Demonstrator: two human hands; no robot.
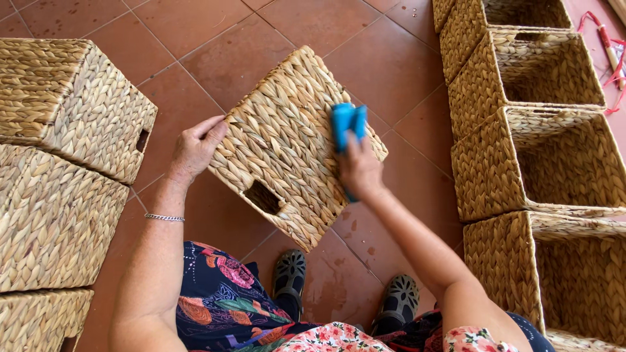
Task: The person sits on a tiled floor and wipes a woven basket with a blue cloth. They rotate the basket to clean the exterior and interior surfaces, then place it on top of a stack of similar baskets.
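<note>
Here, in the head view, a square woven straw-coloured basket (pixel 287 146) is held up off the terracotta tiled floor (pixel 215 39), tilted on a diagonal, with its rectangular handle slot (pixel 263 197) turned toward the camera. The left hand (pixel 195 146) is clamped on the basket's left edge, fingers curled over the corner, a thin silver chain bracelet (pixel 164 217) seen on the wrist. The right hand (pixel 358 171) is closed around a bright blue folded cloth (pixel 347 122), which is pressed flat against the basket's woven side near its upper right edge.

Below the basket, two dark perforated clogs (pixel 289 275) are planted on the tiles, and a dark floral-patterned skirt (pixel 225 303) is seen at the bottom of the picture.

To the left, a stack of matching woven baskets (pixel 59 163) is piled with closed sides outward. To the right, a row of open woven baskets (pixel 554 150) is lined up, their hollow insides showing. A red-and-white ribboned object (pixel 611 49), too small to be told, is lying at the far upper right.
</note>
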